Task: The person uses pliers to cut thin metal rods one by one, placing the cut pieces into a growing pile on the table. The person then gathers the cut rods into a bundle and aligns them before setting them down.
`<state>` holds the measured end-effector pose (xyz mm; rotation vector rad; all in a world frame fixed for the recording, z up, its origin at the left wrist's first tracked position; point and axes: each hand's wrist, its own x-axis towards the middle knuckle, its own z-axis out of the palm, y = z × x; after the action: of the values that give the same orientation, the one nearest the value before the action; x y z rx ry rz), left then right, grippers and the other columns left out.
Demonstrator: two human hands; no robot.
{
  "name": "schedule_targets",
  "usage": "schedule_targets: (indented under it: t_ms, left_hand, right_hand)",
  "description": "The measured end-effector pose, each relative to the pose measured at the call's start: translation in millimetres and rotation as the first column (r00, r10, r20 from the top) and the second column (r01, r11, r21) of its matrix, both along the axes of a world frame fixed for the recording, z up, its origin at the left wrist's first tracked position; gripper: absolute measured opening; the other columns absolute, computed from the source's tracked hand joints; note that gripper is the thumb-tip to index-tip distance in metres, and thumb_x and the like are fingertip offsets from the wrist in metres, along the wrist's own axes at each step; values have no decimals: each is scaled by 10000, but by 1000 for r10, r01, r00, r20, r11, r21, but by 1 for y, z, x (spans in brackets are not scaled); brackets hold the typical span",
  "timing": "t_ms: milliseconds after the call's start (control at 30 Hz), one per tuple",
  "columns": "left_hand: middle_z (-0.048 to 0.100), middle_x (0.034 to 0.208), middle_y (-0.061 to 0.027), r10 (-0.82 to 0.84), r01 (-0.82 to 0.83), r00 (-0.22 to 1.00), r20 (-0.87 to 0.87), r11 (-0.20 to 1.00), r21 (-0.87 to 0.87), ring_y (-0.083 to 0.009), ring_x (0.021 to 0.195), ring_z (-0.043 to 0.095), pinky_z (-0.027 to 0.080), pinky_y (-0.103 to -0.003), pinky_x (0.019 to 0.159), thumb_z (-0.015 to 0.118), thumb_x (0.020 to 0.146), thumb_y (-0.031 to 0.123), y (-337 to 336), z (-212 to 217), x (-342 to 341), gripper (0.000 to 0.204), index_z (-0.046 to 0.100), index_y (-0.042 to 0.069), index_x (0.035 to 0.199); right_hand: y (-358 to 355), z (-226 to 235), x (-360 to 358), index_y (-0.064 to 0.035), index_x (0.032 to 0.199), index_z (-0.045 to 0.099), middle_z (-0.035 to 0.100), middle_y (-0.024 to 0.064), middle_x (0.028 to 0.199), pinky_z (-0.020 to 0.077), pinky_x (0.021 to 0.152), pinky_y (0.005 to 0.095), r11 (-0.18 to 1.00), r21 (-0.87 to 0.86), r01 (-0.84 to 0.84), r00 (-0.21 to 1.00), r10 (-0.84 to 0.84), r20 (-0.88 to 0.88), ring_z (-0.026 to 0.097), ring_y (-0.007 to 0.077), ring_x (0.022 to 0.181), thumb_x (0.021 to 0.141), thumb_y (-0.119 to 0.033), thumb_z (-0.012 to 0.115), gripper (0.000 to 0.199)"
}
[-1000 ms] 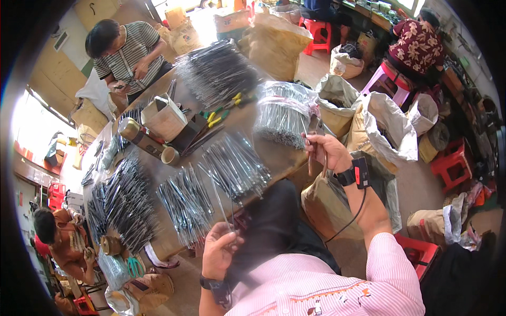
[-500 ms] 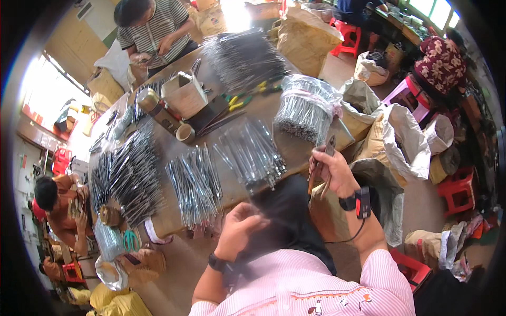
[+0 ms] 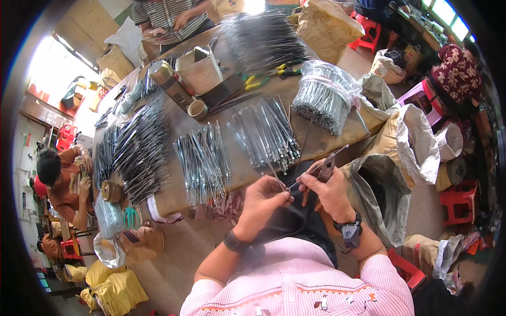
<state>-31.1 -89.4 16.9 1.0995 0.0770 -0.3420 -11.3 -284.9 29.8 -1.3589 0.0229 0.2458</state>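
Observation:
Over my lap, at the table's near edge, my left hand (image 3: pixel 262 204) pinches a thin metal strip (image 3: pixel 275 175) between thumb and fingers. My right hand (image 3: pixel 332 194) grips a pair of pliers (image 3: pixel 327 167), whose head sticks up past the fingers. Both hands are close together, and a thin dark rod runs between the fingertips. Just beyond them lies a loose row of shiny metal strips (image 3: pixel 266 131). To its left is a second row of strips (image 3: pixel 202 163). A thick plastic-wrapped bundle of rods (image 3: pixel 322 100) sits farther right.
Dark rods (image 3: pixel 139 150) are heaped at the left of the wooden table (image 3: pixel 176 196). A flask (image 3: pixel 169 84), a cup (image 3: pixel 197 109), an open box (image 3: pixel 199 71) and yellow-handled pliers (image 3: pixel 254 83) stand or lie behind. Sacks (image 3: pixel 382 195) crowd the right side. Other people sit around.
My hands have come together; the left now holds a metal strip, where before it was loosely curled apart. The right moved slightly down with the pliers. My view has tilted downward.

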Motion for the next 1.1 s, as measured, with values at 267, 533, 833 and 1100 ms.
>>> schedule_targets:
  t_ms: [267, 533, 833, 1100]
  left_hand:
    - [716, 878, -80, 25, -22, 999, -32, 997, 78, -154, 787, 704, 595, -281, 735, 727, 836, -31, 16, -5, 1, 158, 657, -4, 975]
    - [648, 909, -60, -198, 200, 980, -31, 965, 167, -153, 829, 696, 554, -237, 692, 643, 876, -53, 17, 0, -9, 246, 586, -25, 1114]
    - [641, 943, -78, -449, 459, 887, -105, 880, 119, -139, 800, 675, 510, -226, 603, 609, 906, -34, 17, 31, -10, 306, 515, -1, 1195]
    - [613, 964, -52, -309, 276, 938, -157, 941, -197, -120, 917, 613, 477, -240, 713, 605, 979, 170, 10, 30, -15, 241, 560, 9, 1153]
  right_hand:
    - [19, -1, -3, 26, 1078, 575, 688, 128, 860, 570, 608, 290, 986, 53, 160, 983, -164, 82, 674, 158, 708, 911, -16, 666, 195]
    - [7, 1, 1, 35, 1073, 632, 705, 138, 893, 554, 652, 269, 981, 125, 148, 986, -138, -90, 673, 161, 709, 909, -36, 663, 181]
    - [2, -10, 0, 29, 1088, 628, 699, 109, 841, 548, 630, 260, 988, 136, 74, 990, -57, -126, 663, 145, 678, 895, -50, 696, 219]
    - [10, -13, -3, 1, 1017, 614, 690, 87, 811, 539, 614, 246, 990, 94, 107, 994, -105, -32, 662, 130, 660, 871, -28, 727, 187]
